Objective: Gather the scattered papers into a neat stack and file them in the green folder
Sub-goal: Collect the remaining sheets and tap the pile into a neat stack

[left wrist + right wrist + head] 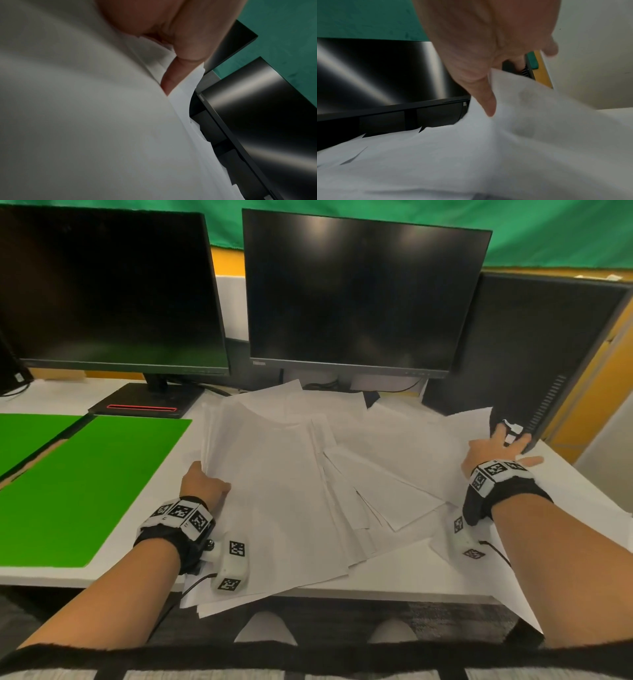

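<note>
Two dark monitors (356,296) stand behind the papers (308,474).

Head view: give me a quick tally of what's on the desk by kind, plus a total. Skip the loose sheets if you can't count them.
Monitors: 2
Computer tower: 1
Green folder, lying open: 1
Paper pile: 1, sheets overlap too much to count
Hands on the pile: 2, left hand, right hand
Total: 7

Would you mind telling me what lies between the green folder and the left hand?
In the head view, only a bare strip of white desk separates the green folder from the left hand, which grips the papers.
</note>
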`<state>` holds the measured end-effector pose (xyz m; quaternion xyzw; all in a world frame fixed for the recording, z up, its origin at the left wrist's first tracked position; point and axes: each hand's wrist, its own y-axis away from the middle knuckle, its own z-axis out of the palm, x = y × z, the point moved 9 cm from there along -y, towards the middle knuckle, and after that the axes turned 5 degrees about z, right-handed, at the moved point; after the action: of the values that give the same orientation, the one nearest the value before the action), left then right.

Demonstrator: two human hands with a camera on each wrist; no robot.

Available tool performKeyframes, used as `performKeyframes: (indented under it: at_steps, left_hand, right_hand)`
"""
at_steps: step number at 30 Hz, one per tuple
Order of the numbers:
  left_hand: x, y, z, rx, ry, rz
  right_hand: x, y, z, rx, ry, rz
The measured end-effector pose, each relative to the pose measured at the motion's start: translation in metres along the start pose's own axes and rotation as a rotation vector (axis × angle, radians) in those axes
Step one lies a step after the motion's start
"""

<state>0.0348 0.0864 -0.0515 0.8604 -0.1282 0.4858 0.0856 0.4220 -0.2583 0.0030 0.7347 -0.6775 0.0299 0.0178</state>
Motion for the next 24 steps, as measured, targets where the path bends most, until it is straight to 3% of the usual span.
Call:
performKeyframes:
  at_steps: [2,5,7,9,11,13,21,24]
  left_hand:
    - [0.008,0.0,0.003,-0.006,-0.011,0.029]
    - [0.018,0.003,0.01,-0.024,-0.021,0.057]
    - [0.021,0.006,0.016,-0.043,-0.019,0.066]
    - [0.022,0.007,0.021,-0.062,-0.019,0.071]
    - [0.021,0.008,0.023,-0.074,-0.019,0.068]
    - [0.021,0.01,0.024,-0.078,-0.026,0.062]
    - [0.017,0.015,0.023,-0.075,0.002,0.037]
    - [0.018,0.015,0.022,-0.072,0.042,0.025]
  right_hand:
    - [0.005,0.007,-0.004,0.055,-0.055,0.045]
    - [-0.002,0.022,0.03,-0.196,-0.028,-0.017]
    - [-0.003,0.032,0.04,-0.217,0.16,-0.054]
    - [-0.016,0.034,0.037,-0.153,0.228,-0.18]
    - [-0.037,0.041,0.047,-0.279,0.116,-0.347]
    - [-0.053,0.058,0.057,-0.428,0.054,-0.422]
    - [-0.079,0.072,0.038,-0.144,0.392,-0.628]
    - [-0.071,0.064,0.034,-0.106,0.45,-0.604]
